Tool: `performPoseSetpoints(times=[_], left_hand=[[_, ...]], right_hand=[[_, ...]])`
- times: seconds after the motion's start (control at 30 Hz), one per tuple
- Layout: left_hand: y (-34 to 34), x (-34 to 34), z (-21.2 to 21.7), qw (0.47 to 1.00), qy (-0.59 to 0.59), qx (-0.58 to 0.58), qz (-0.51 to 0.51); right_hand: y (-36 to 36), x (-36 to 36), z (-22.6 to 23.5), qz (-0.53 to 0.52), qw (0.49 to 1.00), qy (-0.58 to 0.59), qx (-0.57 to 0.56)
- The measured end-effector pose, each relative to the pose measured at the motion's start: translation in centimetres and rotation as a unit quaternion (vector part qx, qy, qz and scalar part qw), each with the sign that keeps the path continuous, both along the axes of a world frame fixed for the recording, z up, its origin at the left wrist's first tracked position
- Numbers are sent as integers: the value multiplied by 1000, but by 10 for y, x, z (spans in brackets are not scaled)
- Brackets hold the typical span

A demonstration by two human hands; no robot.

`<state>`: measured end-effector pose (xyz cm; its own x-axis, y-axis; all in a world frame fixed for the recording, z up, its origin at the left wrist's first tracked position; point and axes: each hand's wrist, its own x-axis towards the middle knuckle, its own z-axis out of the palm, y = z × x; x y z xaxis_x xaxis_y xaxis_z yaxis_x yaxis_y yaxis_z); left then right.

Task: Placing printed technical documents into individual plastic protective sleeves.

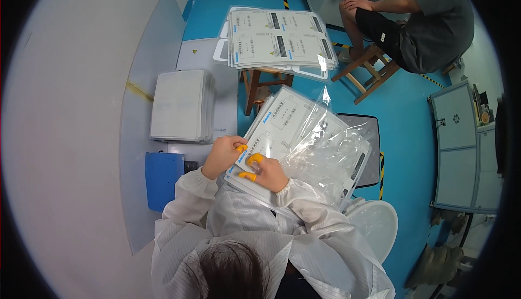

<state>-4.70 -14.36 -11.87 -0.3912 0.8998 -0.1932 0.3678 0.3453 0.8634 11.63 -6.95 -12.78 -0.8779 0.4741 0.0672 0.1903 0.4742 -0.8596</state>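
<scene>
A stack of white printed panels (pixel 283 118) with blue and black markings lies tilted across my lap. My left hand (pixel 221 155) is closed at the stack's left edge, its yellow-cotted fingertip pressed against the top panel. Just to the right, my right hand (pixel 271 175) is bent over the same panel. Yellow finger cots cover its thumb and forefinger, which curl toward each other; something clear and shiny shows between them, too small to make out. Crumpled clear plastic film (pixel 320 160) spreads over the right part of the stack, hiding some of the print.
Ahead, a wooden stool (pixel 252 90) bears another pile of printed panels (pixel 279 41). A stack of plain white panels (pixel 179 106) stands at left, above a blue box (pixel 163 181). A round white bin (pixel 380 223) is by my right elbow. Another person (pixel 434 27) sits at far right.
</scene>
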Motion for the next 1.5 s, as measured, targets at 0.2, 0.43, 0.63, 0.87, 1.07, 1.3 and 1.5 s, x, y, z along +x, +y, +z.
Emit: performPoseSetpoints(times=[0.2, 0.43, 0.63, 0.87, 1.07, 1.3, 1.5], left_hand=[[7, 6, 14, 1000, -8, -2, -1], [7, 5, 12, 1000, -12, -7, 3], [11, 6, 14, 1000, 0, -30, 0], [12, 4, 16, 999, -34, -8, -4], [11, 2, 12, 999, -51, 4, -16], [-1, -7, 27, 962, -267, -30, -42], [-7, -9, 16, 961, -273, -37, 0]], right_hand=[[6, -3, -30, -120, 992, -18, 17], [2, -2, -7, 11, 996, -10, 88], [3, -1, -15, -8, 995, -47, 88], [9, 3, -15, 6, 999, 12, 44], [10, 2, -15, 20, 999, 25, 33], [23, 7, -20, -98, 989, 63, -85], [79, 35, -20, -278, 827, 348, -343]])
